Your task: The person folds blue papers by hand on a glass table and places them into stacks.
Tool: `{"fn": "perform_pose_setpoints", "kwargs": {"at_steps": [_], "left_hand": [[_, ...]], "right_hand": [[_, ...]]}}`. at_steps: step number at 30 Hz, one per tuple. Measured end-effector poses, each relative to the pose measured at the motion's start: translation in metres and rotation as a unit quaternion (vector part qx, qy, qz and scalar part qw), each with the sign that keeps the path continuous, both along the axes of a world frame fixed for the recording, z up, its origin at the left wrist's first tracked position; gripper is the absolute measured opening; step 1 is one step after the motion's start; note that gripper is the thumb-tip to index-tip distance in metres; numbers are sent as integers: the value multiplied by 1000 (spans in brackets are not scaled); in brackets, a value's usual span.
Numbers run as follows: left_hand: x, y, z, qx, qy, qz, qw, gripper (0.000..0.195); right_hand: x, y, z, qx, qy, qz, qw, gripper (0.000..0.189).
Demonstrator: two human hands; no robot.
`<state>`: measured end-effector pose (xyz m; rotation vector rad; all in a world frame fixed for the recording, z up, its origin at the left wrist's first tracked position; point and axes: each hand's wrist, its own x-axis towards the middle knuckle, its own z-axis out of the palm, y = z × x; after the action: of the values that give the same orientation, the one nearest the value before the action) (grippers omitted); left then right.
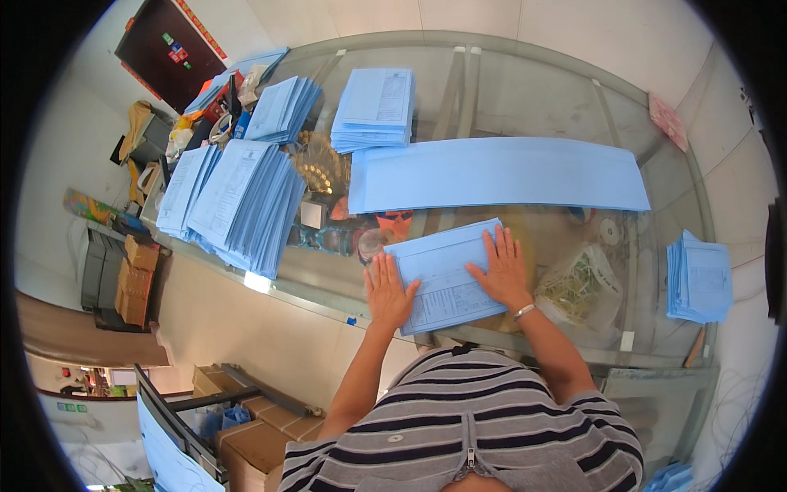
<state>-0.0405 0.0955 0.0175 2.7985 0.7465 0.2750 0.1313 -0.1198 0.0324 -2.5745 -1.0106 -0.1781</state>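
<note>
A folded blue paper form (447, 270) with printed boxes lies tilted on the glass tabletop, close to the person's body. Along its left edge rests my left hand (390, 295), palm down, thumb spread over the printed part. My right hand (504, 267), with a bracelet at the wrist, presses flat on the right side, fingers reaching the far corner. Neither hand is closed around the paper. Just beyond it, a long unprinted strip of blue paper (498, 175) stretches across the table. A neat pile of folded blue forms (374, 111) stands behind the strip's left end.
Large fanned stacks of blue forms (240, 203) fill the table's left side. A smaller stack (699, 280) sits at the right edge. Under the glass show a plastic bag of straw-like strands (578, 289) and other goods. Cardboard boxes (258, 440) stand on the floor at lower left.
</note>
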Motion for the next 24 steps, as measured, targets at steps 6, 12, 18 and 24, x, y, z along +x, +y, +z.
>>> {"fn": "perform_pose_setpoints", "kwargs": {"at_steps": [6, 12, 18, 24], "left_hand": [[-38, -10, 5, 52, 8, 6, 999, 74], [-90, -13, -2, -103, -141, -1, 985, 49], [-82, -19, -1, -534, -332, 158, 761, 41], [-60, -12, 3, -589, -284, 162, 739, 40]], "right_hand": [[2, -6, -7, 100, 18, -27, 994, 64], [11, -14, -25, 327, 73, -49, 941, 49], [35, -41, -18, 422, 364, -149, 817, 42], [49, -37, 2, 412, 599, -117, 677, 35]]}}
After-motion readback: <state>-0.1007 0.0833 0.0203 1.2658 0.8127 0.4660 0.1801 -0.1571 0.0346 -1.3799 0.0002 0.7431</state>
